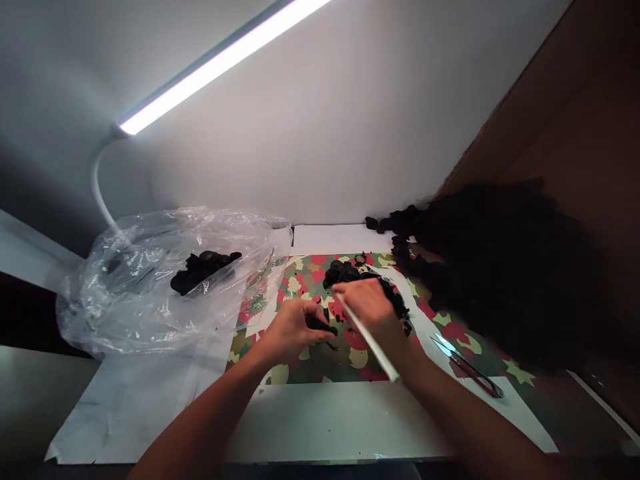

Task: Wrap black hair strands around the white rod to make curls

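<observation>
My left hand (295,327) is closed in a pinch on a small black piece (320,325) over a patterned camouflage sheet (310,360). My right hand (373,307) grips a long white stick (373,343) that slants toward me. Its tip is close to the black piece in the left hand. A small heap of black pieces (345,272) lies just beyond both hands, and a string of black pieces (395,300) runs beside the right hand.
A clear plastic bag (150,293) holding black round pieces (203,269) sits at the left. A big dark fluffy mass (500,267) fills the right. Scissors (467,367) lie right of my forearm. White paper (330,420) covers the near table; a lamp bar (220,63) glows overhead.
</observation>
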A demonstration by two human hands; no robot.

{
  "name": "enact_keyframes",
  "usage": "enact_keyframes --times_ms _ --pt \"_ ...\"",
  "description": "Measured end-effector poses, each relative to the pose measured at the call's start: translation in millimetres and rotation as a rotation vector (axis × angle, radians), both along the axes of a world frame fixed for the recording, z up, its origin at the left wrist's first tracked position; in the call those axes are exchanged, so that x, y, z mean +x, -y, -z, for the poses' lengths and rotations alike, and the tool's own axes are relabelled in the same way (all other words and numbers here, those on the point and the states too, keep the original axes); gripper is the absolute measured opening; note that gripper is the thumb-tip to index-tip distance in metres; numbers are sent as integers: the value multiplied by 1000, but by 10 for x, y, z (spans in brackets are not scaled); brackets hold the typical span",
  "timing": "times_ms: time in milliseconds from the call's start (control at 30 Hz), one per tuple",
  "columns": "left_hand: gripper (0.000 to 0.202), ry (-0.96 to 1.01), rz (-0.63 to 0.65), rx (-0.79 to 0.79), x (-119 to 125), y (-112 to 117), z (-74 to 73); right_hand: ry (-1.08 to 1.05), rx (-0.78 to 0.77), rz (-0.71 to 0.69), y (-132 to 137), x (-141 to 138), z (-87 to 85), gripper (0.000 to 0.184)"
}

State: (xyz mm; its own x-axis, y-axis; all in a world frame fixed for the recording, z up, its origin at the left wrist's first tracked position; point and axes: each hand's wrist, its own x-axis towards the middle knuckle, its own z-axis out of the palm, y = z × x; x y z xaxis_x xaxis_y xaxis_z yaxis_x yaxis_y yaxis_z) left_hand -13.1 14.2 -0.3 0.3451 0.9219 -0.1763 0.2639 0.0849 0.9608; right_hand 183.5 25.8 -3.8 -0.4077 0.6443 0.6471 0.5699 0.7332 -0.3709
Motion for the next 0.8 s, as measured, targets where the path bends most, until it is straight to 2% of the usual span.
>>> enact_keyframes --times_ms 100,200,267,367,467,567,733,800 --pt "21 58 1 30 22 30 -26 -76 -192 185 -107 134 -54 16" --pt "25 113 -71 137 15 29 -37 -118 -439 171 -155 196 -86 22" --pt "28 159 -106 166 -1 21 -38 -138 -546 170 -148 190 -92 26" --pt "31 217 -157 166 -26 17 -39 -247 -685 206 -107 162 -114 28" --pt "31 290 -178 127 -43 23 -38 -425 -791 157 -68 149 -161 31" --pt "30 337 -186 119 -54 29 -29 -532 -832 76 -36 139 -188 31" --pt "26 325 -205 113 -64 20 -17 -526 -660 -106 63 98 -156 21" --pt "26 302 -193 98 -62 14 -27 -489 -636 -191 112 81 -150 15"
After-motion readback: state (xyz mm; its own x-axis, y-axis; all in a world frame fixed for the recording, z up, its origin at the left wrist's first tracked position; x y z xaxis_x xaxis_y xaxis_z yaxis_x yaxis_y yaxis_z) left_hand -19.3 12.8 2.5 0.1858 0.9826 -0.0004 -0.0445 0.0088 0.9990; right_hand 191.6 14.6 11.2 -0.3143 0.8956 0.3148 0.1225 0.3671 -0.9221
